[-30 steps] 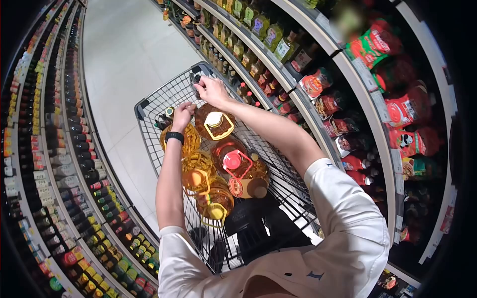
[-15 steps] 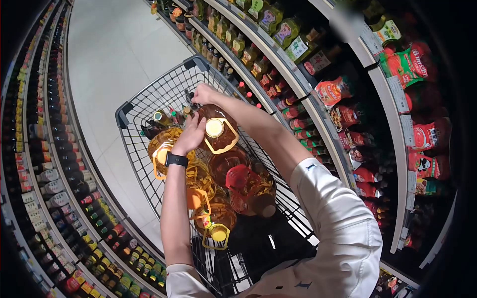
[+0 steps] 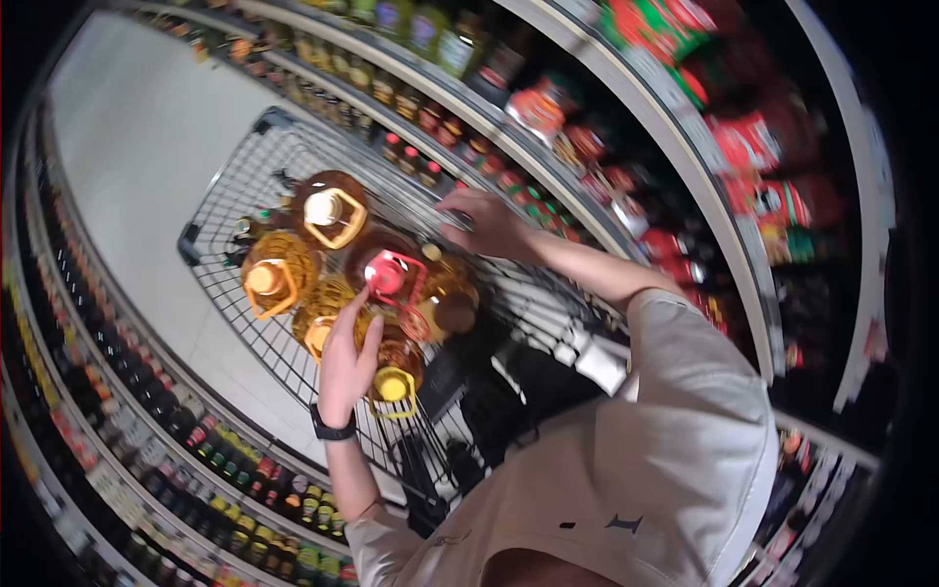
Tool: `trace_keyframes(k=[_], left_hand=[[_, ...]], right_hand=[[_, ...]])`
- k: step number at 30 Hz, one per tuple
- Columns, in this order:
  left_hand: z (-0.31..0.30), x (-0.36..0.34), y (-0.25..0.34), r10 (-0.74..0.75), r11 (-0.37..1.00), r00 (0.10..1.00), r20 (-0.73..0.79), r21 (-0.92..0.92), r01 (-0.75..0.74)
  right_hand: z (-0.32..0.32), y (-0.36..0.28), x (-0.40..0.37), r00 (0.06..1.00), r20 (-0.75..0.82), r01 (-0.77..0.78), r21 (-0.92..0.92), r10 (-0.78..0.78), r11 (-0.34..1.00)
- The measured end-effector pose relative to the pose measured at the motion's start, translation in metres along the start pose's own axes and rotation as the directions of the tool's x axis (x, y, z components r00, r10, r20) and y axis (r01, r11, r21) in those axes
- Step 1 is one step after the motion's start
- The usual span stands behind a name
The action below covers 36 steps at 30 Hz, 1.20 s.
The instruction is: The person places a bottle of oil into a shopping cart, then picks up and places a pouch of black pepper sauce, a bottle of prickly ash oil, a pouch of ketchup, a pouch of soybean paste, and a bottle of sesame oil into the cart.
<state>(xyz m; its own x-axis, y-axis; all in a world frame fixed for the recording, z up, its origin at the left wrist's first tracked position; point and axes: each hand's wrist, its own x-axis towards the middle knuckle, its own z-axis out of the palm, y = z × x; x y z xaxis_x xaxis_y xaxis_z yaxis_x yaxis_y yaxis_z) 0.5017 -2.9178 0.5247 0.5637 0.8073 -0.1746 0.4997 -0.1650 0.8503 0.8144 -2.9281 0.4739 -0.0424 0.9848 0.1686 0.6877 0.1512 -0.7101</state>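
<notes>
Head view, looking down into a grey wire shopping cart (image 3: 217,201) that stands on a pale tiled floor (image 3: 127,147) between two store shelves. The cart holds a cluster of large amber plastic oil bottles, all upright and touching one another.

The left hand (image 3: 347,360), with a black wristband (image 3: 333,428), lies among the nearer bottles. Its grip is released: the fingers are stretched out flat, and their tips reach the amber bottle with a red cap and red handle (image 3: 387,276). The amber bottle with a yellow cap (image 3: 393,385) stands just beside the palm. The bottle with an orange cap and handle (image 3: 266,280) and the one with a pale cap in a yellow handle (image 3: 327,207) stand farther off, towards the cart's far end.

The right hand (image 3: 484,223) is at the cart's right rim, near the red-capped bottle. Motion blur hides whether its grip is clenched.

The left shelf (image 3: 147,421) carries rows of dark bottles; the right shelf (image 3: 753,147) carries red pouches.
</notes>
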Motion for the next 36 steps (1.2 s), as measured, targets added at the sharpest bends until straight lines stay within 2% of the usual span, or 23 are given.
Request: trace_keyframes(k=[1, 3, 4, 7, 9, 10, 11, 13, 14, 15, 17, 19, 21, 22, 23, 25, 27, 28, 31, 32, 33, 35, 36], left_hand=[[0.014, -0.018, 0.009, -0.046, 0.995, 0.998, 0.043, -0.086, 0.05], [0.051, -0.048, 0.028, -0.088, 0.964, 0.99, 0.113, -0.239, 0.113], [0.071, -0.066, 0.038, -0.232, 0.833, 0.94, 0.25, -0.447, 0.325], [0.132, -0.104, 0.086, -0.277, 0.785, 0.884, 0.377, -0.441, 0.434], [0.165, -0.116, 0.128, -0.153, 0.966, 0.956, 0.252, -0.164, 0.198], [0.177, -0.119, 0.144, -0.006, 0.99, 0.998, 0.063, 0.143, -0.003], [0.184, -0.122, 0.148, 0.003, 0.917, 1.0, 0.011, 0.399, -0.007], [0.19, -0.125, 0.159, 0.062, 0.921, 0.998, -0.001, 0.385, -0.056], [0.19, -0.128, 0.165, -0.04, 0.965, 0.997, 0.06, 0.26, 0.023], [0.197, -0.136, 0.167, 0.073, 0.921, 0.996, -0.044, 0.387, -0.05], [0.203, -0.159, 0.174, 0.079, 0.782, 0.976, -0.204, 0.62, 0.066], [0.202, -0.187, 0.145, -0.041, 0.728, 0.923, -0.383, 0.621, 0.289], [0.194, -0.218, 0.114, -0.18, 0.586, 0.779, -0.601, 0.571, 0.576], [0.186, -0.23, 0.108, -0.221, 0.565, 0.711, -0.667, 0.507, 0.651], [0.177, -0.237, 0.089, -0.278, 0.606, 0.625, -0.729, 0.372, 0.703], [0.161, -0.233, 0.068, -0.506, 0.488, 0.538, -0.674, 0.29, 0.823], [0.158, -0.212, 0.062, -0.433, 0.674, 0.677, -0.595, 0.285, 0.681], [0.158, -0.206, 0.067, -0.438, 0.717, 0.616, -0.654, 0.16, 0.679], [0.131, -0.198, 0.042, -0.494, 0.707, 0.573, -0.654, 0.082, 0.702], [0.13, -0.191, 0.013, -0.334, 0.833, 0.562, -0.757, 0.042, 0.551], [0.121, -0.187, 0.01, -0.332, 0.834, 0.568, -0.753, 0.047, 0.55], [0.107, -0.18, 0.004, -0.463, 0.799, 0.553, -0.693, -0.055, 0.599], [0.104, -0.177, 0.002, -0.402, 0.809, 0.548, -0.733, -0.003, 0.588]], right_hand=[[-0.018, 0.0, -0.046, 0.999, -0.047, 0.01, -0.194, -0.019, 0.981], [-0.071, -0.032, -0.117, 0.998, 0.0, -0.054, -0.262, 0.056, 0.963], [-0.082, -0.041, -0.158, 0.989, -0.079, -0.14, -0.251, 0.124, 0.958], [-0.11, -0.074, -0.256, 0.954, -0.214, -0.272, -0.319, 0.21, 0.908], [-0.116, -0.093, -0.299, 0.934, -0.255, -0.321, -0.284, 0.252, 0.903], [-0.11, -0.094, -0.32, 0.936, -0.206, -0.331, -0.225, 0.287, 0.916], [-0.112, -0.098, -0.327, 0.975, -0.073, -0.222, -0.299, 0.21, 0.928], [-0.099, -0.101, -0.33, 0.992, -0.053, -0.124, -0.217, 0.115, 0.968], [-0.088, -0.094, -0.332, 0.995, -0.052, -0.097, -0.241, 0.087, 0.966], [-0.079, -0.086, -0.331, 0.997, -0.051, -0.067, -0.268, 0.056, 0.961], [-0.075, -0.081, -0.329, 0.998, -0.006, -0.067, -0.298, 0.068, 0.952], [-0.079, -0.082, -0.321, 0.997, 0.013, -0.067, -0.306, 0.074, 0.95], [-0.081, -0.079, -0.313, 0.999, -0.005, -0.042, -0.309, 0.042, 0.95], [-0.08, -0.079, -0.31, 0.999, -0.035, -0.035, -0.319, 0.025, 0.947], [-0.079, -0.078, -0.306, 0.999, -0.031, -0.028, -0.31, 0.019, 0.95], [-0.079, -0.077, -0.299, 0.997, -0.073, -0.01, -0.321, -0.015, 0.947], [-0.077, -0.08, -0.295, 0.995, -0.095, 0.007, -0.315, -0.039, 0.949], [-0.077, -0.08, -0.291, 0.995, -0.094, 0.002, -0.333, -0.035, 0.943], [-0.071, -0.079, -0.275, 0.99, -0.135, -0.017, -0.361, -0.034, 0.932], [-0.069, -0.081, -0.271, 0.99, -0.137, -0.024, -0.384, -0.031, 0.923], [-0.067, -0.082, -0.268, 0.991, -0.133, -0.03, -0.407, -0.027, 0.913], [-0.062, -0.085, -0.259, 0.991, -0.135, -0.04, -0.422, -0.019, 0.906], [-0.06, -0.088, -0.254, 0.989, -0.144, -0.053, -0.413, -0.008, 0.909]])
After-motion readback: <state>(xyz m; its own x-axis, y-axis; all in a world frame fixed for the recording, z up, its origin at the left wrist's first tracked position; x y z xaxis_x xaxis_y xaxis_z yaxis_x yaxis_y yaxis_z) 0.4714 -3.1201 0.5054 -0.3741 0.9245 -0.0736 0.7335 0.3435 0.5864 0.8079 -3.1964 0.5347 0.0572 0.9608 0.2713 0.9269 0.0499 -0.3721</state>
